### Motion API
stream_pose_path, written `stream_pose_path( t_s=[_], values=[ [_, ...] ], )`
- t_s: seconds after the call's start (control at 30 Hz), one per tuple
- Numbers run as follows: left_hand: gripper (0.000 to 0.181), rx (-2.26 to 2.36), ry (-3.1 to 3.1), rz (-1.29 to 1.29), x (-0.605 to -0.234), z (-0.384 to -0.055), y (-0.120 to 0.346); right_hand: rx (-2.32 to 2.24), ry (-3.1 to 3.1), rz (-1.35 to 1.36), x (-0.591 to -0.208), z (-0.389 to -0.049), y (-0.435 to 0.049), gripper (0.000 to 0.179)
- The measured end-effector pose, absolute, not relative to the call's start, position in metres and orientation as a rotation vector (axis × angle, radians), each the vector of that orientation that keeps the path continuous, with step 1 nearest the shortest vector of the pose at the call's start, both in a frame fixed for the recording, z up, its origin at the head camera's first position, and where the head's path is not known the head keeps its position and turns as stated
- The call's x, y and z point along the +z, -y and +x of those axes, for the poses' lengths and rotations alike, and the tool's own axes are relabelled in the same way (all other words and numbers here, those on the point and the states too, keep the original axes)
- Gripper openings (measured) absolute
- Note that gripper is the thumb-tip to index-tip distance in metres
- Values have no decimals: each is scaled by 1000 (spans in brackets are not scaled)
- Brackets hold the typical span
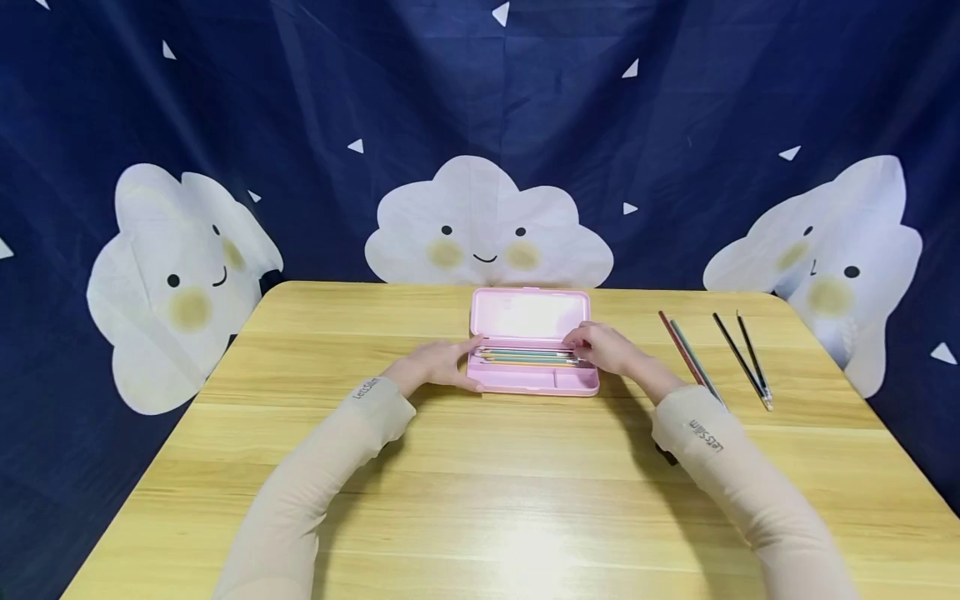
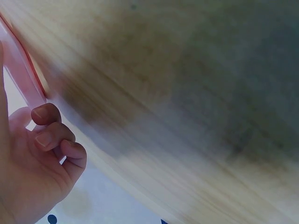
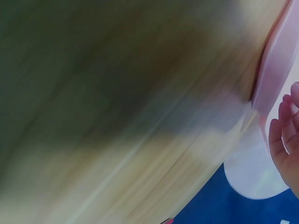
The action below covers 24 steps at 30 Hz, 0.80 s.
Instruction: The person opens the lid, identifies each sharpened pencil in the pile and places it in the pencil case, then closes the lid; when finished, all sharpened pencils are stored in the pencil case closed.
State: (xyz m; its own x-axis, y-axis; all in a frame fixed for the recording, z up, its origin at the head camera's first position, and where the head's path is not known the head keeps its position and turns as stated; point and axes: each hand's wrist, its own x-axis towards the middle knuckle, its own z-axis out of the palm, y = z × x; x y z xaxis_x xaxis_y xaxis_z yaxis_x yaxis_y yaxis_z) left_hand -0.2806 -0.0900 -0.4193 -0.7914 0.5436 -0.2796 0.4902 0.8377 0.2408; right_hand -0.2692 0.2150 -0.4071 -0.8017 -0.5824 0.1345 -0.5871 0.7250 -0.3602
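Note:
A pink pencil case lies on the table with its lid raised at the back. Several pencils in different colours lie side by side in its long compartment. My left hand holds the case's left end, thumb at the front corner and forefinger toward the hinge side; the left wrist view shows the other fingers bent beside the case. Over the right end of the pencils is my right hand, its fingers bent down into the case. Whether they pinch a pencil is hidden. The right wrist view shows curved fingers beside the case.
Right of the case, a reddish pencil and a grey-green pencil lie on the wooden table. Two black pencils are farther right. A dark blue cloth with clouds hangs behind the table's back edge.

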Motion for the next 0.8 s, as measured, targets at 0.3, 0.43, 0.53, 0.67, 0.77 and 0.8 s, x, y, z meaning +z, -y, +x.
stream_pose_path(
  t_s=[0.3, 0.43, 0.53, 0.67, 0.77, 0.8],
  values=[
    [102, 227, -2675, 769, -417, -279, 89, 695, 2837, 952, -405, -263, -241, 15],
    [101, 235, -2675, 761, -417, -279, 90, 766, 2861, 917, -403, -257, -250, 16],
    [101, 239, -2675, 759, -417, -279, 91, 785, 2879, 901, -402, -253, -258, 17],
    [101, 241, -2673, 757, -416, -278, 90, 794, 2897, 883, -401, -246, -271, 19],
    [101, 237, -2673, 761, -416, -279, 89, 806, 2905, 858, -401, -242, -281, 20],
    [101, 236, -2673, 761, -416, -279, 89, 804, 2905, 850, -402, -241, -285, 20]
  ],
)
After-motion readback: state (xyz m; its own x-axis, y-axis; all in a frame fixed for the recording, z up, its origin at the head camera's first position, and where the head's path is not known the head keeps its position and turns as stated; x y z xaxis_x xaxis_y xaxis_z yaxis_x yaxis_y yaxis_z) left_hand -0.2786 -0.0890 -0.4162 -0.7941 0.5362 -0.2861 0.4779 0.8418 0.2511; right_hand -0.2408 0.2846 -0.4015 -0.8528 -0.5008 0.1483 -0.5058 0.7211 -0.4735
